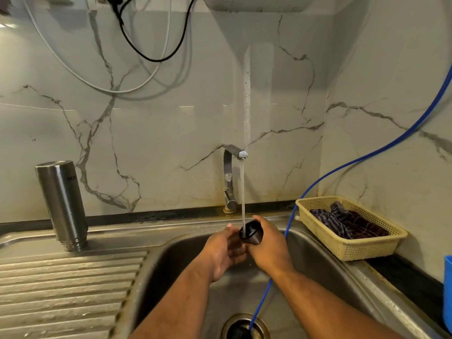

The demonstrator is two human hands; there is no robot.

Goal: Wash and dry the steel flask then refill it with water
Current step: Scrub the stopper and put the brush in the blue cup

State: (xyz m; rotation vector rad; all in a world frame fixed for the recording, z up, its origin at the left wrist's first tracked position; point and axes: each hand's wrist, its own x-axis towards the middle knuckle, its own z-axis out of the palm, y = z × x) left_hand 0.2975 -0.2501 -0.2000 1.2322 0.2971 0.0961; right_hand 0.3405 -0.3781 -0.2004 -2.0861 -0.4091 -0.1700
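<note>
The steel flask (62,201) stands upside down, mouth on the ribbed drainboard (66,289), at the far left by the wall. Its dark cap (252,232) is over the sink basin (318,260), directly under the running stream from the tap (231,177). My right hand (269,245) grips the cap from the right. My left hand (225,250) touches the cap's left side, fingers curved around it. Water falls into the cap's open side.
A yellow plastic basket (352,243) with a dark checked cloth (347,221) sits on the counter right of the sink. A blue hose (330,172) runs from the right wall down into the sink drain (244,326). A blue container edge (448,289) shows at far right.
</note>
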